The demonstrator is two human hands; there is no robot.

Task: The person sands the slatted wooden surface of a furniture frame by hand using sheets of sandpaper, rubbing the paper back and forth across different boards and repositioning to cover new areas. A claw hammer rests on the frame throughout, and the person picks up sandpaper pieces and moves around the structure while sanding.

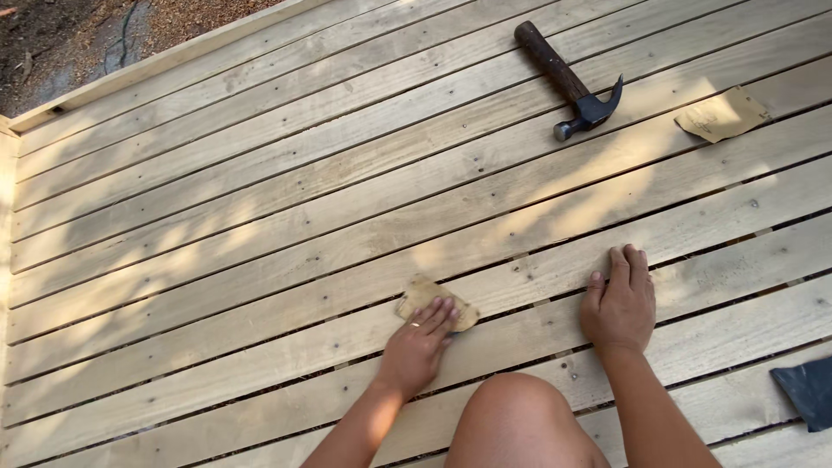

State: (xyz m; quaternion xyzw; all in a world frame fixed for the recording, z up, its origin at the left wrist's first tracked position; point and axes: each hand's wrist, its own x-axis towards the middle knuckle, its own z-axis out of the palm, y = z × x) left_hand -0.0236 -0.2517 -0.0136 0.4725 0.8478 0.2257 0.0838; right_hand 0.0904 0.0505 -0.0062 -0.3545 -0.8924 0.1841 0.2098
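**Sandpaper pinned to the deck boards**

Sandpaper (431,301), a small tan piece, lay on a pale plank near the middle, and the left hand (418,347) pressed down on it with fingers stretched across its near edge. The right hand (619,303) rested flat on the next boards, fingers together, holding nothing. A bare knee (520,420) sat between the arms. Farther off lay a claw hammer (572,82), a second tan sheet (722,114), and a dark scrap (810,392), possibly cloth.

Planks (260,217) lie bare left and far-left. Obstacles: hammer (572,82) and sandpaper sheet (722,114) far right; dark sheet (810,392) near right edge.
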